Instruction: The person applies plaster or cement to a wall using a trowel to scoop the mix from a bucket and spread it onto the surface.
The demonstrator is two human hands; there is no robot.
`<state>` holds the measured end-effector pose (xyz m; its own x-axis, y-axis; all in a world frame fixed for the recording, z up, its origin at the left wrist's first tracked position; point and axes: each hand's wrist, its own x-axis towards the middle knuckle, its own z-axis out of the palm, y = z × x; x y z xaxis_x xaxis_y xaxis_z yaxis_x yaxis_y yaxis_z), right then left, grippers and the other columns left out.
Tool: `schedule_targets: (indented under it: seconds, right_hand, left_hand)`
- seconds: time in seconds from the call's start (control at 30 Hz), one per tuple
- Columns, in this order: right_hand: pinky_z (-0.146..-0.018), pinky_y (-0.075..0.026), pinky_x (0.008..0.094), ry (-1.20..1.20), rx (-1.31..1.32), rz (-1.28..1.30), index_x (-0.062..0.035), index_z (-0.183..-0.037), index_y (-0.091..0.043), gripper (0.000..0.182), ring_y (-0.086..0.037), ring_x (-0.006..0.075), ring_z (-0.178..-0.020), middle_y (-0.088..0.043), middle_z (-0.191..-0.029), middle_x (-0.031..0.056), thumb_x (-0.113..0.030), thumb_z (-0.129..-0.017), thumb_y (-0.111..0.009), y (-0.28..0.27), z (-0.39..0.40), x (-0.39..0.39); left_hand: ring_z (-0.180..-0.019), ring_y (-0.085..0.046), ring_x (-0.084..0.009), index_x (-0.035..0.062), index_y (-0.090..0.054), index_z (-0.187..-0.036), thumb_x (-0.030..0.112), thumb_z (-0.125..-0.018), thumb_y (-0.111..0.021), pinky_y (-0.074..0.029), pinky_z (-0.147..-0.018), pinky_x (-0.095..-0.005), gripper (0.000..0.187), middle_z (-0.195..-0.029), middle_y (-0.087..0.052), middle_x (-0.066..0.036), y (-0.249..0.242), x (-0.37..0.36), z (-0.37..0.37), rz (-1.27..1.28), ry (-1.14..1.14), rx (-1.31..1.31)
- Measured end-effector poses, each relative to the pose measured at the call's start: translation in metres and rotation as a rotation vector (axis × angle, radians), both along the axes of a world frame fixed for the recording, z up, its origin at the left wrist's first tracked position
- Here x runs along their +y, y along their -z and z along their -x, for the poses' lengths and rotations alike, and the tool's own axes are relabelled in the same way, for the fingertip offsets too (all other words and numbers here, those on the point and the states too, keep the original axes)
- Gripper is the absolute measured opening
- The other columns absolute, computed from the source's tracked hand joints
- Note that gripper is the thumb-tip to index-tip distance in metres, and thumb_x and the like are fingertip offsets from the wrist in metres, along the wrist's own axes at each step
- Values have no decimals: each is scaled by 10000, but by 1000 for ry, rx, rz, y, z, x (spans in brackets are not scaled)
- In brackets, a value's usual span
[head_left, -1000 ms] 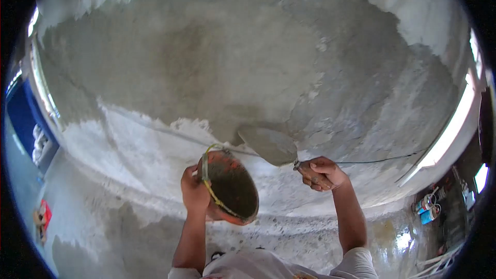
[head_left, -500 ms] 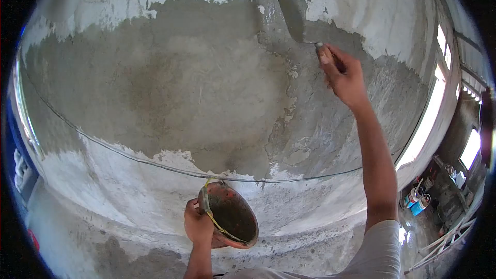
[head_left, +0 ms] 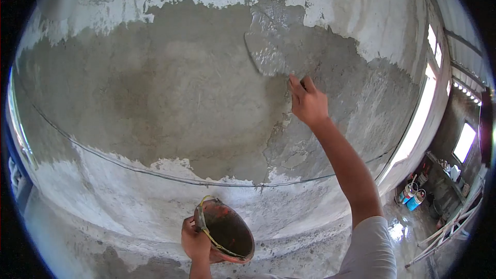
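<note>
My right hand [head_left: 310,101] is closed around the handle of a trowel. The trowel's blade [head_left: 264,56] lies against the wall on a shiny wet grey patch, pointing up and left. Low in the view, my left hand [head_left: 196,240] grips the left side of a reddish bowl [head_left: 223,211]. A yellow cord runs along the bowl's rim, and grey residue darkens its inside. The bowl is tilted, its mouth facing up and right. Damp grey plaster [head_left: 201,88] covers the wall's middle, with ragged edges against the whitish surface.
A thin cable [head_left: 155,169] sags across the wall above the bowl. To the right are a bright window opening [head_left: 413,129], buckets [head_left: 415,199] on a wet floor and pale poles [head_left: 449,237]. A blue object [head_left: 20,170] stands at the far left.
My right hand has moved down and left with the trowel, whose blade now lies on the wall lower down. A shiny wet strip shows above it. My left hand still holds the bowl.
</note>
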<state>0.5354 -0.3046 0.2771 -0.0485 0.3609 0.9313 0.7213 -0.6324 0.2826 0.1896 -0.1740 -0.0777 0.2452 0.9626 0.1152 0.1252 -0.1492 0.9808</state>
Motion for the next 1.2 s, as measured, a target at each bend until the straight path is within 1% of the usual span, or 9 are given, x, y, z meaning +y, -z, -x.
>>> schedule_targets:
  seconds: [0.1,0.17,0.3,0.47,0.57,0.8,0.9,1.0,1.2]
  right_hand:
    - [-629,-577,434,-200,41,95,-174,-1356,-623,474,-688,318,-778,-610,-982,105,-178,-890,-708,4,9,-14]
    - [-636,-577,435,-269,94,-89,-175,-1352,-625,494,-696,322,-805,-626,-997,112,-171,-869,-730,-6,11,-7]
    - [-660,-586,440,-171,73,-242,-159,-1368,-613,485,-698,330,-810,-630,-1041,133,-168,-890,-695,-42,15,30]
    - [-637,-576,439,-132,94,-101,-137,-1325,-643,479,-683,339,-818,-633,-993,134,-128,-852,-714,-4,29,73]
    - [-637,-578,445,-299,67,79,-111,-1312,-649,471,-684,349,-811,-628,-987,152,-132,-847,-715,15,47,65]
    - [-666,-589,475,-219,110,-290,-62,-1378,-557,513,-682,381,-782,-617,-1063,187,-135,-884,-675,-55,23,46]
    - [-663,-588,466,-141,128,-221,-59,-1395,-543,551,-682,380,-775,-615,-1078,186,-113,-864,-683,-42,7,64]
    - [-664,-592,456,-137,145,80,-55,-1407,-544,578,-683,371,-765,-609,-1100,177,-92,-847,-685,1,32,74]
    - [-667,-593,452,-344,132,29,-51,-1353,-597,525,-684,365,-770,-602,-1088,184,-98,-840,-701,32,44,48]
  left_hand:
    - [-835,-737,-325,89,-677,-1114,271,-835,-780,-539,-711,-436,349,-914,-761,-144,-16,-6,11,-26,-73,65]
    - [-787,-737,-285,30,-652,-1102,187,-829,-790,-532,-655,-389,344,-875,-752,-154,-17,-3,9,-36,-99,22]
    - [-760,-723,-275,80,-631,-1097,264,-895,-753,-515,-644,-408,299,-845,-745,-124,-53,-18,20,-154,-120,129]
    - [-772,-723,-315,92,-640,-1076,259,-891,-752,-517,-654,-441,274,-826,-739,-122,-49,-16,25,-191,-143,125]
    - [-780,-720,-312,90,-635,-1073,260,-897,-748,-519,-675,-433,269,-834,-735,-125,-55,-18,30,-145,-138,193]
    - [-761,-699,-244,79,-626,-1046,325,-912,-748,-508,-711,-394,306,-815,-720,-108,-18,-3,31,-132,-125,111]
    - [-700,-720,-315,29,-671,-1007,146,-774,-789,-541,-646,-371,286,-782,-732,-137,-24,-6,28,-152,-173,115]
    - [-719,-665,-181,21,-577,-1070,146,-908,-744,-492,-638,-321,264,-797,-692,-86,-11,-1,29,-148,-69,16]
    - [-747,-655,-159,13,-559,-1063,43,-898,-698,-503,-650,-276,219,-836,-688,-106,21,17,34,-152,31,-252]
